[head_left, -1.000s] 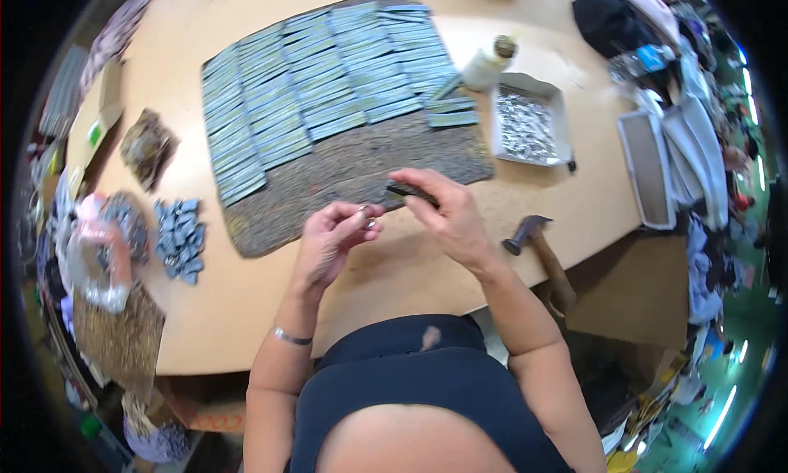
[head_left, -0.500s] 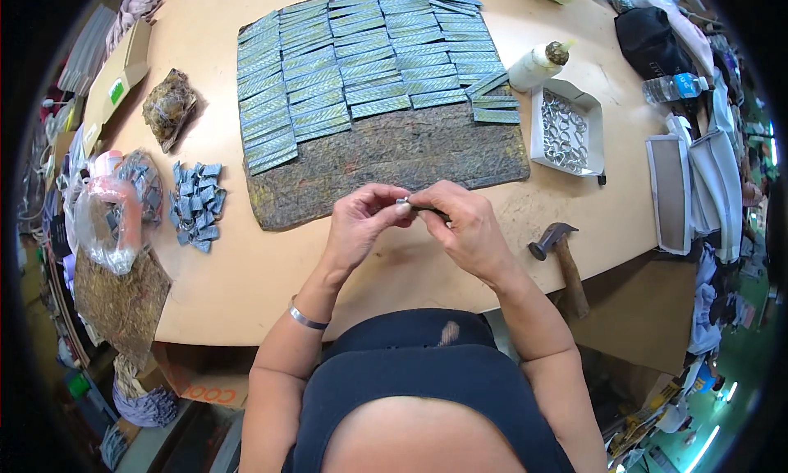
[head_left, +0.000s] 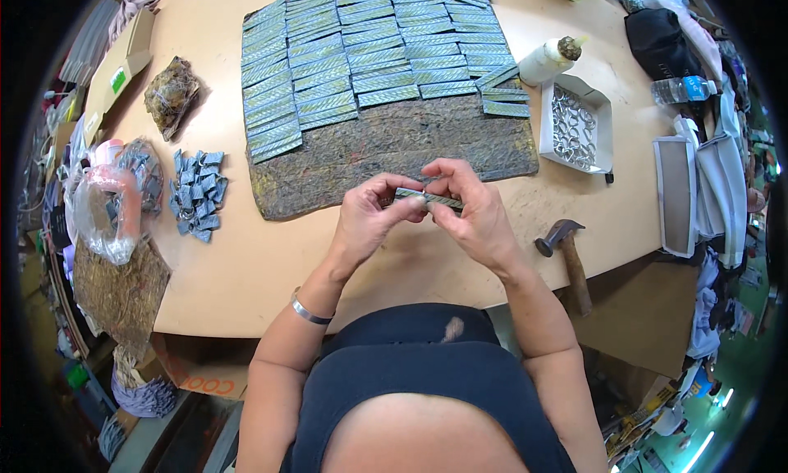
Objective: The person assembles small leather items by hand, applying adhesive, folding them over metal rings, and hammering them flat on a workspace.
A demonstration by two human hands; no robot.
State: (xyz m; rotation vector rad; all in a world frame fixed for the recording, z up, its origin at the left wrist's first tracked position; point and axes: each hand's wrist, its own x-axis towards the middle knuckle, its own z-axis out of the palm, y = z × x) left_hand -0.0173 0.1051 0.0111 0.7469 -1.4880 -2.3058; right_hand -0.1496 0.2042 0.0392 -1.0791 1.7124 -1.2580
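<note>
A narrow patterned strip (head_left: 443,200) is held above the near part of the table (head_left: 271,284), just on the near side of a brown mat (head_left: 394,140). Its long axis runs left to right, the right end slightly nearer the person than the left. A small bright glint shows at its middle, too small to make out.

One second ago the hands were apart, the left with a shiny metal ring and the right with a dark piece; now they meet at the strip, and its patterned face shows.

The left hand (head_left: 369,214) is clamped on the left part of the strip, thumb laid toward the middle and fingers curled behind. The right hand (head_left: 469,214) pinches the right part between thumb and fingers, its index finger arched over the far side. Both forearms slant inward from the near edge; a silver bracelet (head_left: 310,311) circles the left wrist.

Farther off, rows of similar strips (head_left: 377,58) cover the mat's far part. To the right are a white box (head_left: 606,136) of metal rings (head_left: 573,132), a bottle (head_left: 542,64) and, nearer, a hammer (head_left: 576,272). To the left lies a pile of blue-grey pieces (head_left: 197,194).
</note>
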